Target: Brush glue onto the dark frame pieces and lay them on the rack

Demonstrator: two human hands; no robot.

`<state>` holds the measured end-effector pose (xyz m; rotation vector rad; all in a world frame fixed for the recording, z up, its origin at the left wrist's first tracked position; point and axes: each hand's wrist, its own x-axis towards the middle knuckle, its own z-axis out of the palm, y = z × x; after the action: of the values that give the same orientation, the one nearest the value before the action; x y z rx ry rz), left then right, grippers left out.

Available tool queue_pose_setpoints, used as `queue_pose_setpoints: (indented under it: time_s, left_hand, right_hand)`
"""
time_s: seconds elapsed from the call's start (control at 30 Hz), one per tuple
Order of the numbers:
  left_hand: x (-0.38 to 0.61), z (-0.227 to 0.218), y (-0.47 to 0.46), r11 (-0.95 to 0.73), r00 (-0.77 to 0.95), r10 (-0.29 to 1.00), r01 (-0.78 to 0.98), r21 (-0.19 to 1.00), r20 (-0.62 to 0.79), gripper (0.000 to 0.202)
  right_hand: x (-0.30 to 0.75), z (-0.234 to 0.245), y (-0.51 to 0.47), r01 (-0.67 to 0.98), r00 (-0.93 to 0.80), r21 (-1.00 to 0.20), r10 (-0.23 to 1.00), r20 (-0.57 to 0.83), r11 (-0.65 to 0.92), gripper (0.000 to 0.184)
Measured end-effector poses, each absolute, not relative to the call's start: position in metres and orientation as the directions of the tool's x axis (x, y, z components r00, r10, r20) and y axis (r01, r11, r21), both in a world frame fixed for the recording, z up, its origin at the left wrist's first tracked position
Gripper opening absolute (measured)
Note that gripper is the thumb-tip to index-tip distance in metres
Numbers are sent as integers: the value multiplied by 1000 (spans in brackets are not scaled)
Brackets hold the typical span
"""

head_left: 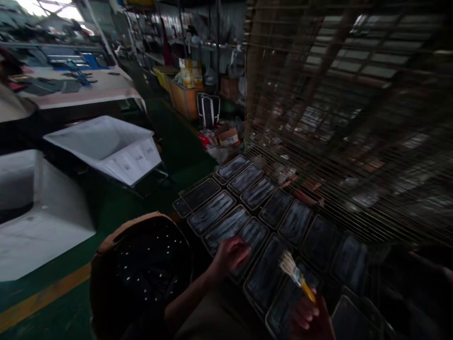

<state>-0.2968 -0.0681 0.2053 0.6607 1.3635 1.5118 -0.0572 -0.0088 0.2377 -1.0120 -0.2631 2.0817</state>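
Note:
My right hand (303,311), low in the view, is closed round the yellow handle of a paintbrush (299,276). Its pale bristles point up and left, above the dark panels. My left hand (231,254) is over the panels nearer the middle, its fingers curled in; anything inside them is hidden. Beneath both hands lie rows of dark rectangular panels (265,262) with rounded corners and light edge lines. Whitish streaks cover several of them, such as one panel (212,210) in the left row, while another panel (197,196) at the far left end looks plain dark.
A round-edged carton (141,222) holding dark pieces with white dots stands left of my arm. Two white bins (130,160) stand beyond it on the green floor. A wire rack (318,118) rises along the right. Cardboard boxes (228,137) and a black bag (208,111) lie behind.

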Motion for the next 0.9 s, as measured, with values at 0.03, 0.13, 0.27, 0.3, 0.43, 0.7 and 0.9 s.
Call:
queue_pose_setpoints:
  time_s: [0.03, 0.13, 0.27, 0.3, 0.43, 0.7, 0.9]
  left_hand:
    - [-287, 224, -76, 59, -390, 905, -282, 958, -170, 28]
    - [-254, 274, -97, -6, -382, 920, -244, 970, -91, 30]
    - [-208, 315, -118, -95, -365, 931, -170, 981, 27, 28]
    - [-199, 321, -122, -116, -358, 932, -148, 982, 56, 27]
    - [-167, 336, -136, -202, -325, 928, -35, 979, 180, 21]
    - [-135, 353, -151, -258, -279, 917, 130, 957, 285, 15]
    - [-127, 354, -147, -246, -301, 905, 210, 946, 302, 12]
  right_hand:
    - [-56, 242, -16, -611, -363, -441, 728, -582, -657, 39]
    - [-49, 262, -41, -712, -363, -349, 745, -560, -609, 36]
    - [-24, 288, -73, -771, -354, -302, 772, -528, -560, 34]
    - [-16, 292, -79, -778, -344, -301, 775, -530, -552, 35]
    - [12, 303, -96, -797, -295, -318, 790, -538, -514, 39]
    - [39, 299, -111, -805, -262, -368, 835, -483, -465, 39]
    - [44, 292, -107, -795, -249, -396, 843, -478, -459, 40]
